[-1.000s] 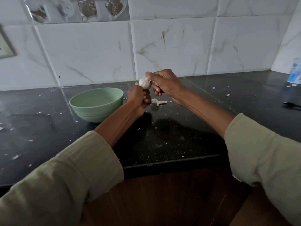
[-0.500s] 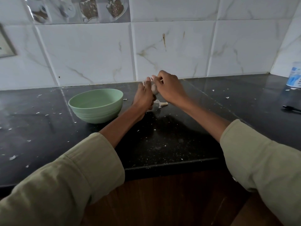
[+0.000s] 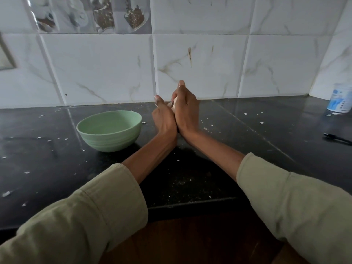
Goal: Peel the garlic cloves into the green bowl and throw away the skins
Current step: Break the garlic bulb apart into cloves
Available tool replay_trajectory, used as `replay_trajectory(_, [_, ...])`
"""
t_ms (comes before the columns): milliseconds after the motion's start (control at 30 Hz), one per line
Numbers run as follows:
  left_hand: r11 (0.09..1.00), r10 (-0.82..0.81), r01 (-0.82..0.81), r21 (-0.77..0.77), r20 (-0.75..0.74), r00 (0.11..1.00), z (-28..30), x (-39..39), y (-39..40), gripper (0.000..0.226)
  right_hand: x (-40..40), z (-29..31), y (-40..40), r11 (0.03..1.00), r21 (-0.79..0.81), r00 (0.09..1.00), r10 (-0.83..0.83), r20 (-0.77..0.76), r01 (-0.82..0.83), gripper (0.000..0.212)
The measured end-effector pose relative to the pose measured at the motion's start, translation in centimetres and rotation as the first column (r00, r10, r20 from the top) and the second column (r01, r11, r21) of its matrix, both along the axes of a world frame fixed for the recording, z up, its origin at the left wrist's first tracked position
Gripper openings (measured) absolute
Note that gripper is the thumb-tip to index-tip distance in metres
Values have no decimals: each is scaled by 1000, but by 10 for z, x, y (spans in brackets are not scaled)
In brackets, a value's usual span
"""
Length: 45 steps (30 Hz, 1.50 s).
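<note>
Both hands meet above the black counter (image 3: 190,178), just right of the green bowl (image 3: 109,130). The left hand (image 3: 164,121) and right hand (image 3: 185,111) press side by side, fingers curled around the garlic (image 3: 173,104) — only a pale sliver of it shows between them, so which way it points and how its long axis runs cannot be told. The right hand's forefinger sticks up; the left thumb is raised too.

The bowl stands upright, mouth up, apart from the hands, with nothing visible inside it. Flecks of garlic skin (image 3: 204,128) lie scattered over the counter. Open counter stretches left of the bowl and right of the hands as far as a white tub (image 3: 341,99) in the far corner and a black pen (image 3: 337,139) nearer — the tiled wall (image 3: 209,63) closes the back, and the counter's front edge runs beneath the forearms.
</note>
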<state>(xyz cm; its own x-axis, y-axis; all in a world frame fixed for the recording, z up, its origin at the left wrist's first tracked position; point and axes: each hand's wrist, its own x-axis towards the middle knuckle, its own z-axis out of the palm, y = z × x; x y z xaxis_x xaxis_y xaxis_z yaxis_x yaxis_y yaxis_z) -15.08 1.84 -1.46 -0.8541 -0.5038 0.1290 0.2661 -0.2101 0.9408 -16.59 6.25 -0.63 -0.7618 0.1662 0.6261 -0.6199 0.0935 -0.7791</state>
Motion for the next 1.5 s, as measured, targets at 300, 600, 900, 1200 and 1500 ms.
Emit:
replay_trajectory(300, [898,246,-267,-349,-104,964,-7,-7,-5,65,-14,6,-2,994,-80,988,-66,143,78,70])
replay_trajectory(600, [901,208,-226,-370,-89,974,5,-23,-5,54,-22,4,6,971,101,973,-224,50,218,74])
replay_trajectory(900, [933,304,-310,-183,-58,951,11,-34,-11,61,-12,0,-7,992,-41,975,-105,198,116,67])
replay_trajectory(1200, [968,186,-177,-177,37,982,-4,-29,-7,73,-14,-5,3,962,158,974,-213,-79,224,69])
replay_trajectory(1500, [958,263,-270,-98,-72,962,2,-30,-10,66,-2,-2,-4,976,55,974,-215,69,211,72])
